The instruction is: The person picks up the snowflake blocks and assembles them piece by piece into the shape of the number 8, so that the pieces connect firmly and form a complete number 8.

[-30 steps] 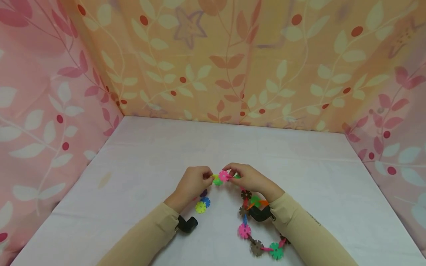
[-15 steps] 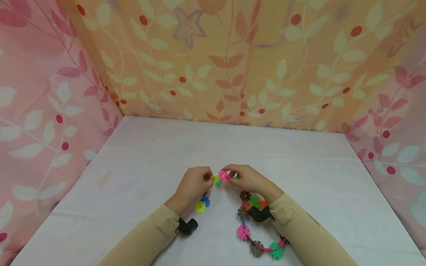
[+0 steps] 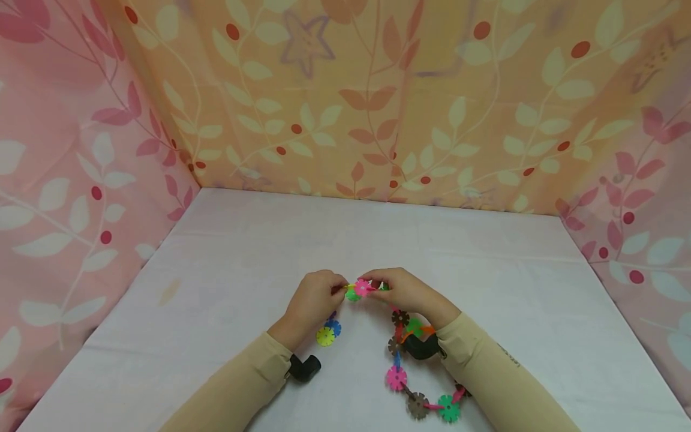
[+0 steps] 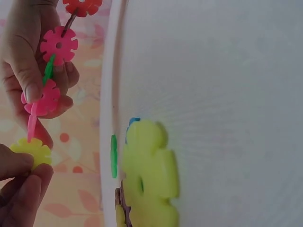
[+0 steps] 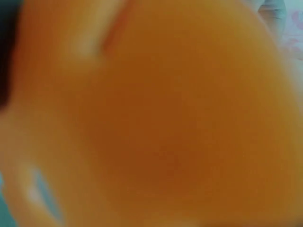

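My left hand (image 3: 314, 294) pinches a yellow notched snowflake disc (image 4: 41, 150) between thumb and fingertips. It joins a pink disc standing edge-on (image 4: 31, 125), which slots into another pink disc (image 4: 49, 100). There my right hand (image 3: 402, 290) grips the linked discs, its thumb (image 4: 29, 87) pressed on that pink one. A green disc and a further pink disc (image 4: 59, 46) follow up the chain past the right fingers. From the right hand the chain of mixed colours curves down the table, through a pink disc (image 3: 396, 378) to a green one (image 3: 448, 408).
Below the left hand lie a yellow disc (image 3: 325, 336) and a blue disc (image 3: 335, 327). A blurred orange disc (image 5: 180, 118) fills the right wrist view. White cloth covers the table (image 3: 259, 234); patterned curtains (image 3: 351, 120) stand around three sides.
Both hands stay nearly in place, still holding the chain. The yellow disc by the left fingertips now looks more edge-on, and the pink disc beside it sits slightly lower.
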A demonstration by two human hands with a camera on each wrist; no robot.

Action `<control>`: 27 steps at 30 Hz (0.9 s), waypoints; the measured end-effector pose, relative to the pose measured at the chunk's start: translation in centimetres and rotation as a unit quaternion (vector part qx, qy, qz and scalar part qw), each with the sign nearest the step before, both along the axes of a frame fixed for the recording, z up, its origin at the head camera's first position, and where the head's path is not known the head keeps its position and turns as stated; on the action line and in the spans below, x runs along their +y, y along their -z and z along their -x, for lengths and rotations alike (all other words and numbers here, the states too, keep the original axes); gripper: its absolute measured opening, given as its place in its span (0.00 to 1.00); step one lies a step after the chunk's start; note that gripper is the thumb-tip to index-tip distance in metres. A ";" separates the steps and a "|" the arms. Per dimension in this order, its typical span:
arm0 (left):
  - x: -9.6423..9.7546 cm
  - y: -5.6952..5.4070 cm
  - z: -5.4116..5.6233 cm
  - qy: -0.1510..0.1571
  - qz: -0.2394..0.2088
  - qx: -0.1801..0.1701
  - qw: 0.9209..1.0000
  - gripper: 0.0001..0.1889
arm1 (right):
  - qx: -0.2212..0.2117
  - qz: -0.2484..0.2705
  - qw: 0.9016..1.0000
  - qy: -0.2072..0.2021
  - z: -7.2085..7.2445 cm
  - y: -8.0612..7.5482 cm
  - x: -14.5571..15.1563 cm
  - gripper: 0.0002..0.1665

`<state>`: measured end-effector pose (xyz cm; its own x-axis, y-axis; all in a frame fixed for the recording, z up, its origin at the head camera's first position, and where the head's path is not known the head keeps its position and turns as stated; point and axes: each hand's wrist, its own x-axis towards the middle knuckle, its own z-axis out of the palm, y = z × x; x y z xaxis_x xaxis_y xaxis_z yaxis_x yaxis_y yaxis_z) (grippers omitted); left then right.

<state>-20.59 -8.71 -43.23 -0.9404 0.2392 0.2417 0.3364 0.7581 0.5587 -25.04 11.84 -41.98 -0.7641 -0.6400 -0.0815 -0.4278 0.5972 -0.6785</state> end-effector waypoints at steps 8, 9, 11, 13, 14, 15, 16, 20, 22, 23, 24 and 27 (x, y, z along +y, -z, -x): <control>0.1 0.1 -0.1 -0.003 0.011 0.014 1.000 0.02 | 0.012 0.001 1.000 0.021 0.0 0.2 0.0 0.17; 0.1 0.1 -0.1 -0.002 0.013 0.016 1.000 0.02 | 0.014 0.001 1.000 0.022 0.1 0.2 0.0 0.16; 0.2 0.1 -0.1 0.000 0.018 0.023 1.000 0.03 | 0.018 0.000 1.000 0.024 0.1 0.1 0.0 0.15; 0.3 0.1 0.0 0.001 0.024 0.032 0.999 0.05 | 0.019 0.000 1.000 0.024 0.1 0.1 0.0 0.15; 0.4 0.1 0.0 0.001 0.028 0.038 0.999 0.05 | 0.019 0.001 0.999 0.026 0.1 0.0 0.0 0.15; 0.4 0.0 0.0 0.002 0.030 0.044 0.999 0.06 | 0.017 0.001 0.999 0.027 0.1 0.1 0.0 0.15; 0.4 0.0 0.0 0.003 0.032 0.047 0.998 0.06 | 0.018 0.002 0.999 0.029 0.1 0.0 0.0 0.15; 0.5 0.0 0.0 0.004 0.036 0.058 0.998 0.07 | 0.020 0.002 0.999 0.037 0.0 0.0 -0.1 0.15; 0.5 0.0 0.0 0.004 0.036 0.060 0.998 0.07 | 0.021 0.001 0.999 0.041 -0.1 -0.1 -0.1 0.15; 0.6 0.0 0.0 0.005 0.036 0.063 0.997 0.07 | 0.021 0.000 0.999 0.041 -0.1 -0.1 -0.1 0.15; 0.6 0.0 0.0 0.005 0.038 0.066 0.997 0.08 | 0.020 0.000 0.999 0.042 -0.1 -0.1 -0.2 0.16; 0.7 0.0 0.1 0.005 0.043 0.079 0.996 0.09 | 0.021 -0.005 0.999 0.047 -0.1 0.0 -0.4 0.17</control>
